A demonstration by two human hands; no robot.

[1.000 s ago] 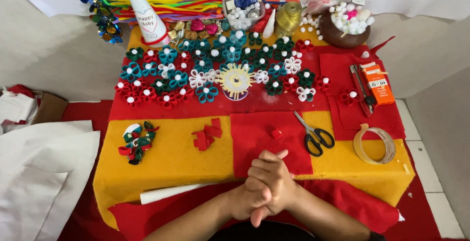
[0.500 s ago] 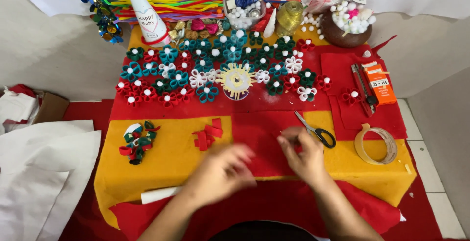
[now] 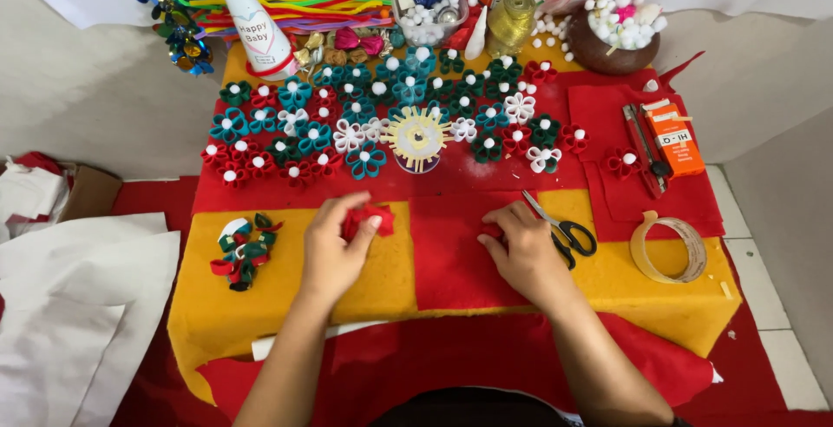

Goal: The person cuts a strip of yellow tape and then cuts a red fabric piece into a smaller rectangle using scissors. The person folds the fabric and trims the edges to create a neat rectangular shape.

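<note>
Two hands working felt pieces on a yellow felt sheet [image 3: 286, 305], below rows of finished felt flowers [image 3: 382, 123].

The left hand [image 3: 334, 249] is closing its fingers on a bunch of red felt petals [image 3: 369, 217] — the thumb and fingertips are pinching it from below, just left of a red felt square [image 3: 451, 262] lying on the yellow sheet; the right hand [image 3: 521, 249] is resting palm-down on the right edge of that square, fingers curled over something small and red at their tips — whether they are gripping it I cannot tell; black-handled scissors [image 3: 564, 232] are lying just beside this hand, touching its outer side; a roll of clear tape [image 3: 668, 247] is sitting further right; a small heap of red, green and white felt curls [image 3: 243, 249] is lying near the left hand.
</note>
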